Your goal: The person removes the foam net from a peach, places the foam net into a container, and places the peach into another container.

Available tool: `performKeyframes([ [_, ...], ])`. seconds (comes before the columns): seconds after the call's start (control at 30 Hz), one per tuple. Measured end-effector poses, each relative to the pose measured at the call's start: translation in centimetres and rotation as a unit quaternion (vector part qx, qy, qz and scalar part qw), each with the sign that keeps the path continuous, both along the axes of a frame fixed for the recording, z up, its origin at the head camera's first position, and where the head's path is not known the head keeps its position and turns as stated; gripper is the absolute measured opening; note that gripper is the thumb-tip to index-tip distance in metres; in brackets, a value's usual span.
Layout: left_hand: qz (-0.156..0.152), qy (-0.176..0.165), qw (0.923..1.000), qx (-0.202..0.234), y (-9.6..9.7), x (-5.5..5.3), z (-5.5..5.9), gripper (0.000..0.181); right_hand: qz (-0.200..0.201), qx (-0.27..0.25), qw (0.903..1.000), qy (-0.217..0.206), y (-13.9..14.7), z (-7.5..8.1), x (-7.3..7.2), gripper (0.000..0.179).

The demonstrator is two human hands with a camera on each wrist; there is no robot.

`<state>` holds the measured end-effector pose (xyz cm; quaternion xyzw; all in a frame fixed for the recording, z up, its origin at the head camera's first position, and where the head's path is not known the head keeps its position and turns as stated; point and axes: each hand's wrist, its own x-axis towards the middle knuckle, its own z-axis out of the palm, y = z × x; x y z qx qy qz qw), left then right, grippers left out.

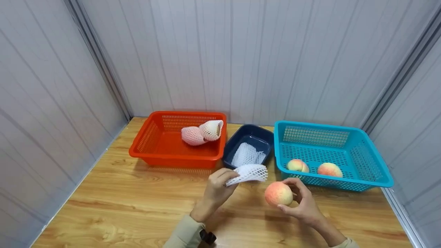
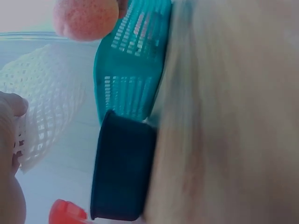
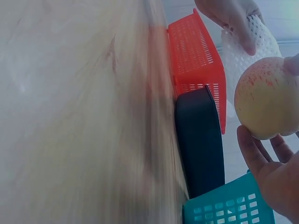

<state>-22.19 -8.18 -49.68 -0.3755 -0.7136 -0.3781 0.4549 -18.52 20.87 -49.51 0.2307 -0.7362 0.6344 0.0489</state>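
My left hand (image 1: 219, 187) pinches a white foam fruit net (image 1: 251, 173) by one end, above the table in front of the dark blue tray (image 1: 227, 151). To its right, a pink and yellow peach (image 1: 278, 194) is held between the thumb and fingers of my right hand (image 1: 303, 203). The peach and the net are apart. In the right wrist view the peach (image 3: 266, 99) shows up close, with the left hand and net behind it. The left wrist view shows the net (image 2: 46, 98) hanging from the thumb and fingers.
An orange basket (image 1: 179, 162) at left holds two peaches in foam nets, one pink (image 1: 193, 135) and one white (image 1: 210, 130). More white netting (image 1: 246, 154) lies in the blue tray. A teal basket (image 1: 373, 155) at right holds two bare peaches (image 1: 298, 165). Walls enclose the wooden table (image 1: 137, 206).
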Motion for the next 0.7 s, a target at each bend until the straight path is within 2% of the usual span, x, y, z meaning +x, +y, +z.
performKeyframes([
  [0.13, 0.044, 0.03, 0.9978, -0.039, 0.1, -0.8, 1.2, 0.023, -0.001, -0.015, 0.9998, 0.01, -0.2, 0.2, 0.0, 0.065],
  [0.33, 0.1, 0.074, 0.988, -0.091, 0.8, -2.1, 2.3, 0.023, -0.006, -0.028, 0.9993, 0.025, -0.4, 0.4, -0.3, 0.065],
  [0.7, 0.146, 0.092, 0.9802, -0.098, 2.3, -4.7, 2.1, 0.022, -0.027, -0.023, 0.9992, 0.017, -0.7, 0.6, -1.1, 0.066],
])
